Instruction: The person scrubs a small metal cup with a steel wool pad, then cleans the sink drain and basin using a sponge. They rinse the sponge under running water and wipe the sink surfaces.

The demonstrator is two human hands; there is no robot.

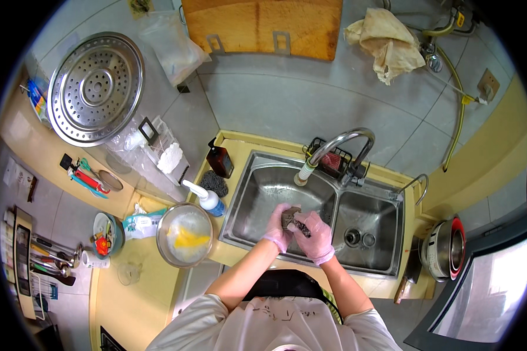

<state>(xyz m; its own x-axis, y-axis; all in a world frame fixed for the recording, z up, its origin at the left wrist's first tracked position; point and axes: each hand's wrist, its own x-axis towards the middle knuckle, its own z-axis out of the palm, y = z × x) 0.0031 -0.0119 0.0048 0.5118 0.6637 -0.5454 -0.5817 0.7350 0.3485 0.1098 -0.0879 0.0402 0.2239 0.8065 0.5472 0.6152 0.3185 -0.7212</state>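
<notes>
Both of my hands wear thin pink gloves and meet over the front of the left sink basin. My left hand is closed around a small grey-brown lump whose kind I cannot make out. Pressed up against it from the right is my right hand, its fingers curled on a dark, speckled piece, perhaps a scrubber. The gloves partly cover both things. Behind them a curved steel faucet reaches over the left basin; no water stream shows.
Left of the sink are a steel bowl with something yellow in it, a white-and-blue spray bottle, a brown pump bottle and a dark scouring pad. A cleaver and stacked basins lie right of the right basin.
</notes>
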